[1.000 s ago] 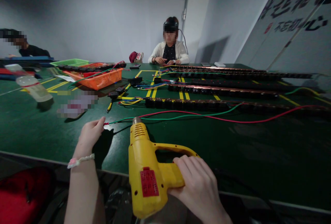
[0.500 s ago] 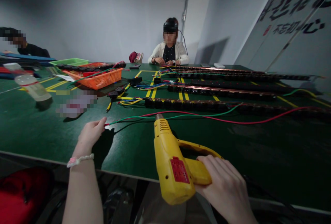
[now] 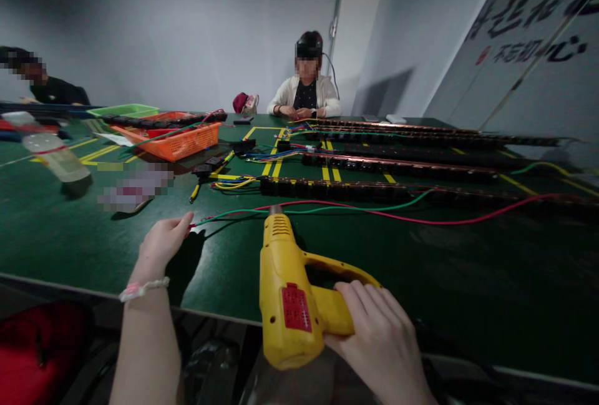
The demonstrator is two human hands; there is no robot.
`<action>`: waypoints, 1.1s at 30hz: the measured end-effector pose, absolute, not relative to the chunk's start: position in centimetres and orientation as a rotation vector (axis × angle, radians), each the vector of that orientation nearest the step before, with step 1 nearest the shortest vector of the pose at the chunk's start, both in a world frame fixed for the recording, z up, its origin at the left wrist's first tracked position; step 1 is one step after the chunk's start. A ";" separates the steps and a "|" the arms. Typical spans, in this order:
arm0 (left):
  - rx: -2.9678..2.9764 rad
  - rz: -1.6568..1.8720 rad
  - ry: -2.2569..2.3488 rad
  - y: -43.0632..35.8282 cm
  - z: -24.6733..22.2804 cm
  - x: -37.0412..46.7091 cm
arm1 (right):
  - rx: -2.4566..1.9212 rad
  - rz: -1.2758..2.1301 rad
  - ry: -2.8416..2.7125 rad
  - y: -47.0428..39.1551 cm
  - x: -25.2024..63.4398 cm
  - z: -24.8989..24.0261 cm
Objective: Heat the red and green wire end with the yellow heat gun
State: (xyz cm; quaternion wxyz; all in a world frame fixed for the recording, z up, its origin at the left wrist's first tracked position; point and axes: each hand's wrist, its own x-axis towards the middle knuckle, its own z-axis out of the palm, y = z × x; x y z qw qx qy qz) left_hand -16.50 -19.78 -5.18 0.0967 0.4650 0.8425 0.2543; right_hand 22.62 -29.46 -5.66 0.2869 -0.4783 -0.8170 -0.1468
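My left hand [image 3: 163, 239] pinches the near ends of a green wire [image 3: 318, 211] and a red wire [image 3: 397, 216], just above the table. A small red piece shows at its fingertips. My right hand [image 3: 379, 324] is wrapped round the handle of a yellow heat gun [image 3: 283, 286]. The nozzle points away from me, close to the two wires, to the right of my left hand. Both wires run right toward the nearest long black strip [image 3: 337, 189], which has yellow and blue leads at its left end.
On the green table [image 3: 468, 280] lie more black strips [image 3: 397, 166]. An orange basket [image 3: 194, 143], a green basket [image 3: 124, 109], a bottle [image 3: 58, 155] and a blurred flat object [image 3: 135, 190] are at the left. A person [image 3: 306, 90] sits opposite; another person [image 3: 56, 90] is far left.
The heat gun in my right hand has moved left, its nozzle nearer my left hand along the wires. My left hand keeps its pinch on the wire ends.
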 end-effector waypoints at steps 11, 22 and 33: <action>1.384 0.556 2.487 -20.0 -4.2 -15.5 | -1.194 -0.283 -2.141 -28.9 17.0 -5.7; 1.420 0.525 2.522 -20.2 -4.1 -15.1 | -1.057 -0.249 -2.253 -29.1 13.8 -5.6; 1.446 0.524 2.512 -20.1 -4.2 -15.4 | -1.016 -0.213 -2.281 -29.0 13.7 -5.7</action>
